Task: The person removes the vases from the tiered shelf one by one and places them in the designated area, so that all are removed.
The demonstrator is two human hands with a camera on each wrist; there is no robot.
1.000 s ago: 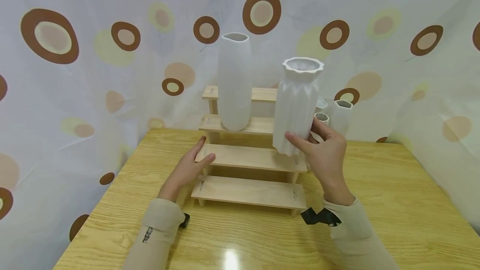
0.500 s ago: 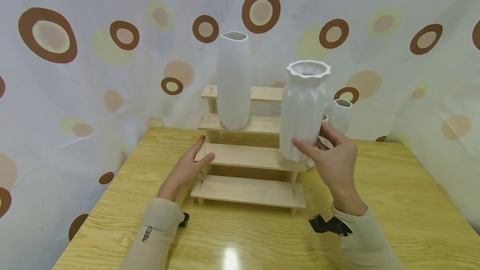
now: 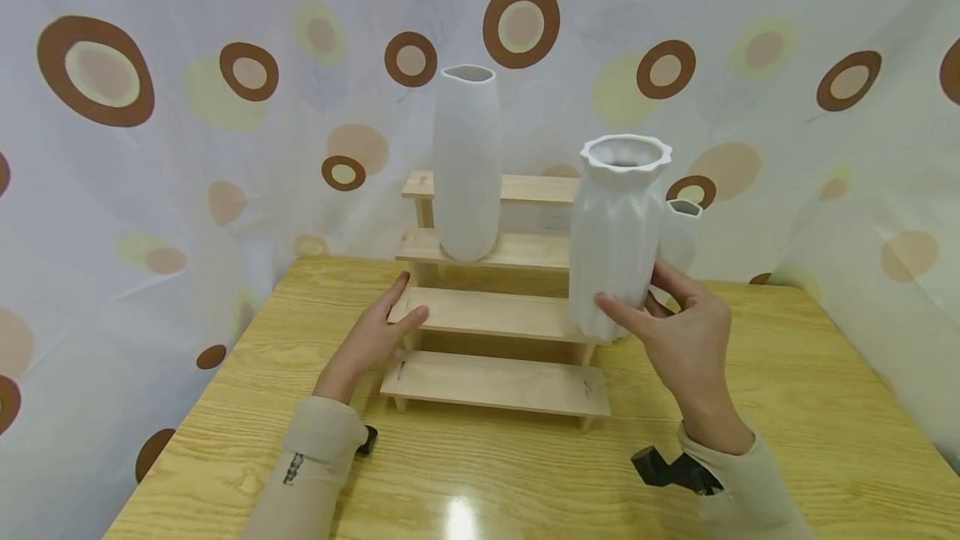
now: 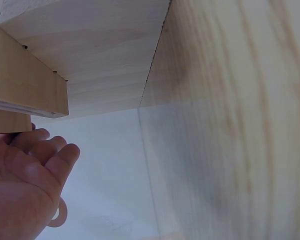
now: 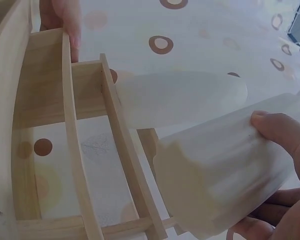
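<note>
right hand grips the ribbed vase at the rack's right end, not yet set down; left hand, fingers relaxed, steadies the left edge.

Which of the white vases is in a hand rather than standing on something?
The pleated vase with the scalloped rim: the right hand grips it, while the tall smooth vase stands on the wooden stepped shelf.

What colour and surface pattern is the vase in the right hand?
Plain white, with folded, origami-like ridges and a scalloped rim: the ridged vase, best seen in the head view.
</note>
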